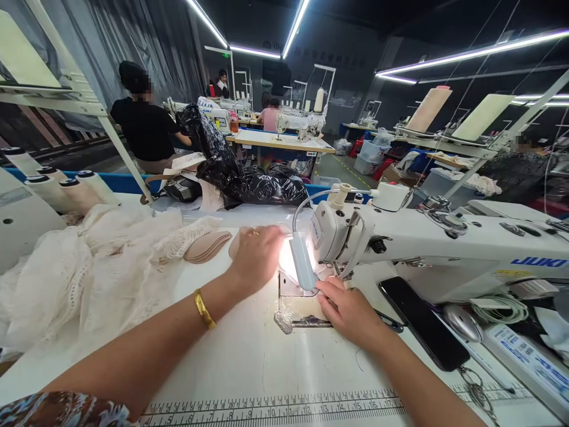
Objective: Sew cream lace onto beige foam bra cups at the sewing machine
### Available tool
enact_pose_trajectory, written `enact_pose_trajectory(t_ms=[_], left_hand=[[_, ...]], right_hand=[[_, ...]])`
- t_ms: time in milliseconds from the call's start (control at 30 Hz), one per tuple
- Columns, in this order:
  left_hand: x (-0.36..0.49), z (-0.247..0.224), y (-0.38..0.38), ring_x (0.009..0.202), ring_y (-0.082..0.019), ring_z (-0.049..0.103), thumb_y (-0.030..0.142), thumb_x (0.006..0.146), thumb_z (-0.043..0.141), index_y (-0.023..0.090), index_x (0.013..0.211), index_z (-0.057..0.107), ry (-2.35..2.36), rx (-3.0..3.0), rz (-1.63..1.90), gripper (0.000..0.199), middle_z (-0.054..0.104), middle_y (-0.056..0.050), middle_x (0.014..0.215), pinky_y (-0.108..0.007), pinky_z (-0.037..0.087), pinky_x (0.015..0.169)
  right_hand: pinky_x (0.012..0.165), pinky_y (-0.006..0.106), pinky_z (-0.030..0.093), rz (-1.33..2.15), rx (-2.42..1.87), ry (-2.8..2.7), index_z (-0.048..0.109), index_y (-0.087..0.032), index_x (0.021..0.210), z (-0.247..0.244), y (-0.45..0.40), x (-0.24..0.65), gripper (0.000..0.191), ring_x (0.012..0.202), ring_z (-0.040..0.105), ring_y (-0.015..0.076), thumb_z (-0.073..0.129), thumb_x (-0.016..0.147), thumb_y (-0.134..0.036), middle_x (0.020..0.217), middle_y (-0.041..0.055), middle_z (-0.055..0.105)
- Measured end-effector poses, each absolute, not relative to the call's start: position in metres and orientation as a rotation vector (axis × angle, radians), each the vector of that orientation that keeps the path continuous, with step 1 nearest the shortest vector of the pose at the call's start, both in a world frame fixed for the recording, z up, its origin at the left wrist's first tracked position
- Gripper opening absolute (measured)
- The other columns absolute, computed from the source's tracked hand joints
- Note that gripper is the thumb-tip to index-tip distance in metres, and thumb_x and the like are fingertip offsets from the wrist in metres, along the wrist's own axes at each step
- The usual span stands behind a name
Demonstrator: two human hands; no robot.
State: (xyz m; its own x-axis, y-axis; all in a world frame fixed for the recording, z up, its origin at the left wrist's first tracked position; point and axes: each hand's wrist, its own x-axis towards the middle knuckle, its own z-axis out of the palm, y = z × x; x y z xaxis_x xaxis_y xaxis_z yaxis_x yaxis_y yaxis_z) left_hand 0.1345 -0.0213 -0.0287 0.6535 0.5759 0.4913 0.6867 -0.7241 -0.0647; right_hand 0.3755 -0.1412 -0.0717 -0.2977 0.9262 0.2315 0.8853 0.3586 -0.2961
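My left hand (258,258) reaches over the table left of the sewing machine needle area, its fingertips blurred and lost in the lamp's glare. A beige pad-like piece shows partly behind it. Beside the needle plate (291,286), my right hand (344,305) has its fingers bent together at the edge of the grey lamp head (303,264); whatever lies between them is hidden. The white sewing machine (418,237) stands above that hand. Left of my left hand, a small stack of beige curved pads (207,247) lies by cream lace fabric (89,273).
A black phone (422,323), a silver mouse-like object (462,322) and a long box (528,362) lie at right. A printed ruler (275,410) runs along the front edge. Behind are black plastic bags (258,185) and thread cones (89,187). Other people sit at machines farther back.
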Motion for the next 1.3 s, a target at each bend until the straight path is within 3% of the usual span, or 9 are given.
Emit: enact_pose_trajectory(t_ms=[100, 200, 267, 333, 433, 533, 867, 1133, 1300], left_hand=[[0.121, -0.024, -0.011, 0.120, -0.036, 0.056, -0.009, 0.078, 0.044, 0.014, 0.095, 0.069, -1.208, -2.582, -0.475, 0.038, 0.065, -0.018, 0.126, -0.057, 0.034, 0.102], [0.117, -0.020, -0.016, 0.095, -0.026, 0.064, -0.011, 0.070, 0.045, 0.015, 0.083, 0.064, -1.079, -2.778, -0.168, 0.035, 0.068, -0.008, 0.096, -0.051, 0.036, 0.107], [0.120, -0.014, -0.027, 0.075, -0.021, 0.061, -0.005, 0.074, 0.050, 0.016, 0.078, 0.060, -0.984, -2.930, -0.104, 0.024, 0.065, -0.005, 0.083, -0.043, 0.045, 0.094], [0.124, -0.008, -0.042, 0.069, -0.019, 0.058, 0.010, 0.085, 0.056, 0.018, 0.074, 0.058, -0.891, -3.128, -0.102, 0.013, 0.063, -0.003, 0.078, -0.034, 0.046, 0.072], [0.132, -0.006, -0.059, 0.074, -0.018, 0.059, 0.024, 0.093, 0.061, 0.019, 0.074, 0.057, -0.707, -3.303, -0.173, 0.020, 0.065, -0.002, 0.081, -0.030, 0.042, 0.065], [0.141, -0.017, -0.063, 0.083, -0.019, 0.061, 0.015, 0.094, 0.058, 0.018, 0.079, 0.059, -0.596, -3.241, -0.393, 0.015, 0.068, -0.003, 0.091, -0.030, 0.043, 0.071], [0.161, -0.046, -0.063, 0.073, -0.018, 0.056, 0.016, 0.101, 0.045, 0.018, 0.081, 0.061, -0.687, -2.995, -0.859, 0.026, 0.062, -0.002, 0.078, -0.030, 0.042, 0.066], [0.167, -0.050, -0.063, 0.075, -0.018, 0.058, 0.014, 0.100, 0.043, 0.017, 0.076, 0.057, -0.839, -2.952, -0.824, 0.028, 0.063, -0.004, 0.081, -0.032, 0.047, 0.068], [0.168, -0.050, -0.062, 0.076, -0.020, 0.056, 0.016, 0.095, 0.050, 0.017, 0.073, 0.056, -0.894, -2.942, -0.690, 0.023, 0.059, -0.004, 0.078, -0.033, 0.047, 0.069]], right_hand=[[0.059, 0.030, 0.038, 0.163, -1.605, -2.257, 0.059, -0.023, 0.108, -0.071, -0.142, 0.376, 0.022, 0.058, 0.043, 0.0159, 0.039, 0.102, -0.019, 0.086, 0.0024, 0.061], [0.062, 0.031, 0.040, 0.159, -1.612, -2.234, 0.061, -0.024, 0.110, -0.070, -0.141, 0.375, 0.022, 0.064, 0.048, 0.0178, 0.041, 0.101, -0.019, 0.087, 0.0027, 0.063], [0.063, 0.031, 0.041, 0.178, -1.608, -2.226, 0.061, -0.024, 0.112, -0.070, -0.141, 0.375, 0.023, 0.068, 0.052, 0.0190, 0.041, 0.102, -0.019, 0.089, 0.0032, 0.064], [0.064, 0.030, 0.041, 0.186, -1.593, -2.220, 0.062, -0.024, 0.114, -0.069, -0.141, 0.375, 0.023, 0.072, 0.054, 0.0196, 0.042, 0.102, -0.020, 0.091, 0.0036, 0.065], [0.063, 0.030, 0.041, 0.172, -1.574, -2.211, 0.062, -0.024, 0.115, -0.070, -0.140, 0.376, 0.024, 0.072, 0.054, 0.0187, 0.043, 0.101, -0.019, 0.094, 0.0037, 0.065], [0.061, 0.029, 0.039, 0.156, -1.566, -2.201, 0.063, -0.025, 0.117, -0.070, -0.140, 0.376, 0.025, 0.070, 0.052, 0.0180, 0.045, 0.101, -0.018, 0.096, 0.0036, 0.065], [0.060, 0.029, 0.039, 0.208, -1.590, -2.194, 0.066, -0.025, 0.114, -0.066, -0.140, 0.374, 0.026, 0.060, 0.045, 0.0162, 0.044, 0.101, -0.018, 0.089, 0.0025, 0.063], [0.057, 0.030, 0.040, 0.225, -1.558, -2.193, 0.061, -0.023, 0.098, -0.064, -0.142, 0.373, 0.020, 0.051, 0.039, 0.0123, 0.043, 0.101, -0.017, 0.089, 0.0018, 0.066], [0.060, 0.031, 0.043, 0.187, -1.579, -2.205, 0.062, -0.025, 0.106, -0.067, -0.140, 0.374, 0.020, 0.060, 0.050, 0.0173, 0.043, 0.101, -0.020, 0.091, 0.0032, 0.067]])
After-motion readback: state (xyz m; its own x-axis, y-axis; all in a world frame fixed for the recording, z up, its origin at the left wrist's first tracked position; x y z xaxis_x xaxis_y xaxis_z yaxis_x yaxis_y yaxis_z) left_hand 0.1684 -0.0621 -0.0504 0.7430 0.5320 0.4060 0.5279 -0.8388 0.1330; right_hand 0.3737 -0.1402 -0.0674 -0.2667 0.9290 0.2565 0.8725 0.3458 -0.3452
